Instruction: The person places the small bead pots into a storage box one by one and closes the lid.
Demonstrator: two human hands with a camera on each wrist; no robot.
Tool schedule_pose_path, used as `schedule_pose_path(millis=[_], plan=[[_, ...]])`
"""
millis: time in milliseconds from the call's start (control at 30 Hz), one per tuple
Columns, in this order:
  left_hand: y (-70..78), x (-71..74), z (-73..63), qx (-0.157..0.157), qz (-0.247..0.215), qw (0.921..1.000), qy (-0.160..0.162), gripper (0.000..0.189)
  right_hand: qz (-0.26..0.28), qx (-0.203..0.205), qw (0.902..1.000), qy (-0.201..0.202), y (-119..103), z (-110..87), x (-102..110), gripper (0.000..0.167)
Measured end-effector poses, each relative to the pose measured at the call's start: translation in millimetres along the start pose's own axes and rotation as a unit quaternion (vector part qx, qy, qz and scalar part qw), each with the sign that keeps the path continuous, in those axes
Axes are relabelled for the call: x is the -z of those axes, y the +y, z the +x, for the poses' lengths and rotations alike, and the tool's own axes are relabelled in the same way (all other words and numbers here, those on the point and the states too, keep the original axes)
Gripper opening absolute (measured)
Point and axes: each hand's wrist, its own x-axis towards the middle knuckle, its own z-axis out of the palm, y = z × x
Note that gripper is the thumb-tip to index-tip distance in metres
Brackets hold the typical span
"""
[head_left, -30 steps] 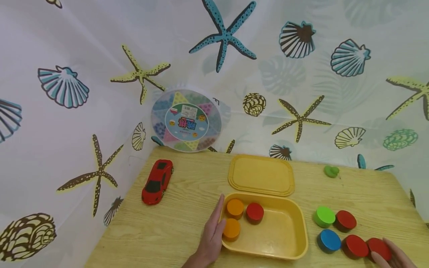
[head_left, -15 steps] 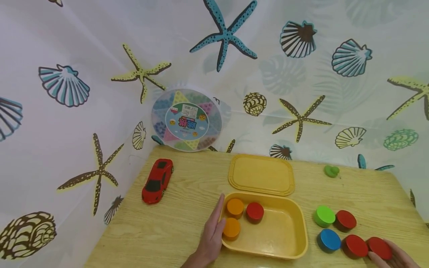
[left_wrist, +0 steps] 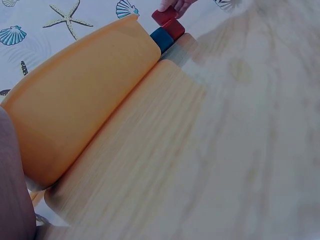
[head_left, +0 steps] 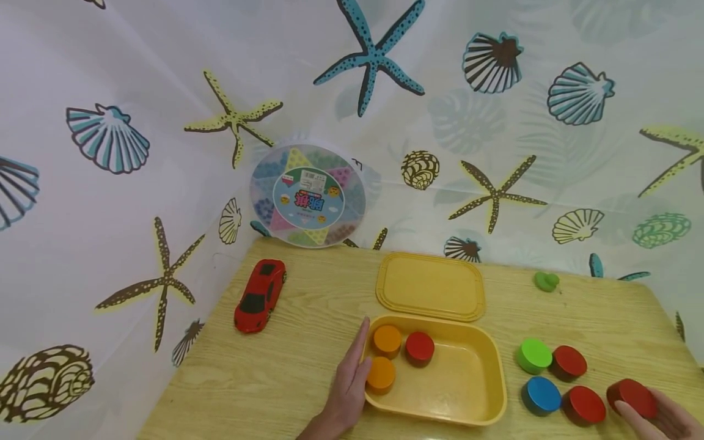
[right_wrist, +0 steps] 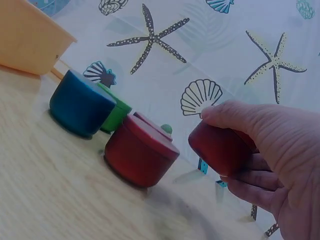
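Right side of the pale wood-grain table [head_left: 616,324], head view: right hand [head_left: 665,417] pinches a squat red cylinder [head_left: 632,398], tilted. Left hand [head_left: 346,391] lies straight-fingered along the left wall of a yellow plastic box [head_left: 464,382], well apart from the cylinder. Left wrist view: cylinder shows beyond the box. Right wrist view: thumb and fingers grip it.

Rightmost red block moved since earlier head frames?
Yes: the held red block lifted and shifted right, away from the resting red block beside the blue block.
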Motion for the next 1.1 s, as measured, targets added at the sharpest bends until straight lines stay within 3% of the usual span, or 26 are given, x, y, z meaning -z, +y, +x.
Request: schedule_pose_path(millis=[167,400,567,867,1100], plan=[[0.6,-0.1,0.1,0.001,-0.003,1.0000,0.003,0.061,-0.001,0.016,0.9998,-0.008,-27,-14.5,1,0.096],[4.6,0.6,-0.2,-0.003,-0.010,0.9999,0.010,0.061,-0.043,0.089,0.9939,-0.050,-58,-36.5,-2,0.094],[5.4,0.7,-0.5,-0.004,-0.017,0.9998,0.011,0.062,-0.030,0.155,0.9850,-0.068,-71,-47.9,-8,0.083],[4.3,0.0,-0.4,-0.007,-0.011,0.9999,0.006,0.062,-0.060,0.257,0.9563,-0.126,-90,-63.7,-27,0.081],[3.9,0.3,0.3,-0.024,-0.024,0.9994,0.004,0.060,-0.004,0.364,0.9158,-0.169,-102,-75.9,-44,0.062]])
